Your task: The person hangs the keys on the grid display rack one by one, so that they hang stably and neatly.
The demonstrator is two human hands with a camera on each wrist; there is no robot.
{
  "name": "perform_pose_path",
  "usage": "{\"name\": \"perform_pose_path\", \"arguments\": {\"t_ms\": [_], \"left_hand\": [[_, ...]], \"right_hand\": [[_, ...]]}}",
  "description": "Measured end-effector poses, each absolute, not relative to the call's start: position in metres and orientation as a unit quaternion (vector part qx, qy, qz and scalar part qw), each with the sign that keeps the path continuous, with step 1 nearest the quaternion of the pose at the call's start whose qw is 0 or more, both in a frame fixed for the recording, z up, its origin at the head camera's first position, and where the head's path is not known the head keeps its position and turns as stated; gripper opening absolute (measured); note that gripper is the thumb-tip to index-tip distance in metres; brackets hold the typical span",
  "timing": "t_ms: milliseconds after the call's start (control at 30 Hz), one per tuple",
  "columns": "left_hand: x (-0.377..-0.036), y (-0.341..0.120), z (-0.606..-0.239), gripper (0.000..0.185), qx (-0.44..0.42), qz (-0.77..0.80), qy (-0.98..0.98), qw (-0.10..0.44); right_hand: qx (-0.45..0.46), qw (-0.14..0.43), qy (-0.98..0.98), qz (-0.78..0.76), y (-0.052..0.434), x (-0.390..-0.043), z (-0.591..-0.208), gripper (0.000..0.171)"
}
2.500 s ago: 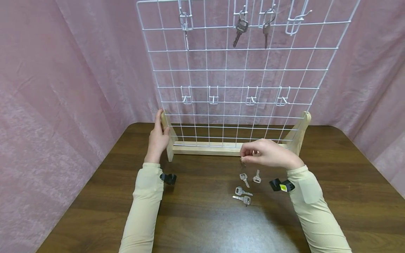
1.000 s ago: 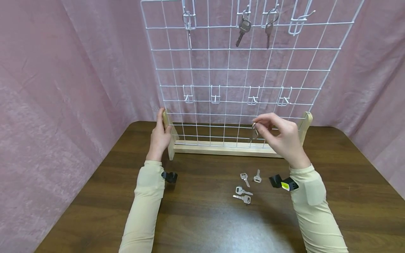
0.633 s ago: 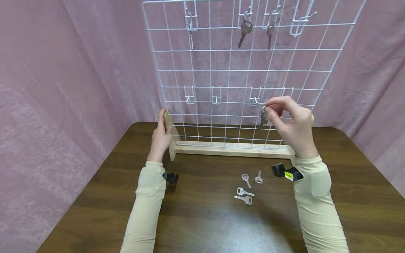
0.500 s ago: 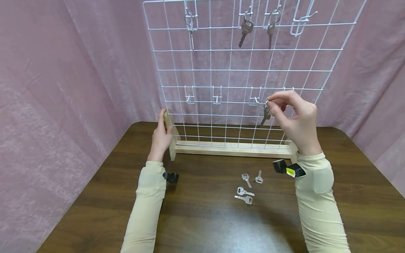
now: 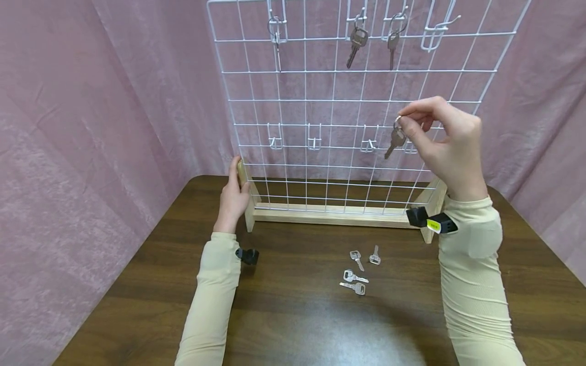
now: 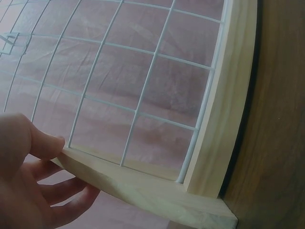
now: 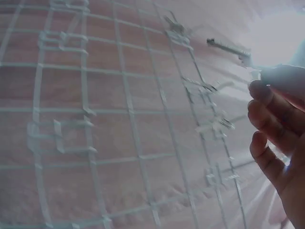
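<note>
Your right hand (image 5: 446, 140) pinches a key (image 5: 394, 140) by its ring, raised before the wire grid (image 5: 348, 101) near the bench's far edge; your left hand (image 5: 231, 198) grips the wooden frame (image 5: 244, 203), steadying it.

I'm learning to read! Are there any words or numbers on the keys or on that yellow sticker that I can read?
No text here can be read.
Yellow sticker on the black wrist camera: too small and blurred to tell if it bears print.
Key pinched by the right hand: any stamp is too small.
Keys on the table and hanging keys: too small.
</note>
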State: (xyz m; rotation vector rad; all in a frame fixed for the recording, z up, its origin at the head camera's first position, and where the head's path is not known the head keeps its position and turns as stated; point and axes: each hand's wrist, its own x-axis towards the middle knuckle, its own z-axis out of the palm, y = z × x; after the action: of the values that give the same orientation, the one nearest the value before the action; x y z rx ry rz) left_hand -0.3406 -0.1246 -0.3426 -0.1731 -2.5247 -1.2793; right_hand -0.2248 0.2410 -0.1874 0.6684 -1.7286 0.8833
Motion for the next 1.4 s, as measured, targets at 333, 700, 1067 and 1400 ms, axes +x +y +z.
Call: {"name": "perform_pose_path", "arguments": {"t_ms": [333, 700, 1067, 1400], "left_hand": [[-0.34, -0.124, -0.343, 0.069, -0.057, -0.445, -0.881, 0.15], [-0.341, -0.125, -0.343, 0.069, -0.061, -0.443, -0.881, 0.157], [-0.341, -0.125, -0.342, 0.069, -0.061, -0.441, -0.882, 0.153], [-0.34, -0.126, -0.343, 0.069, -0.06, -0.441, -0.883, 0.151]], "right_hand": [[0.207, 0.544, -0.732, 0.355, 0.259, -0.229, -0.146, 0.016], [0.146, 0.55, -0.746, 0.346, 0.271, -0.241, -0.115, 0.021], [0.053, 0.543, -0.756, 0.361, 0.283, -0.245, -0.096, 0.021], [0.048, 0.541, -0.749, 0.379, 0.281, -0.255, -0.09, 0.016]]}}
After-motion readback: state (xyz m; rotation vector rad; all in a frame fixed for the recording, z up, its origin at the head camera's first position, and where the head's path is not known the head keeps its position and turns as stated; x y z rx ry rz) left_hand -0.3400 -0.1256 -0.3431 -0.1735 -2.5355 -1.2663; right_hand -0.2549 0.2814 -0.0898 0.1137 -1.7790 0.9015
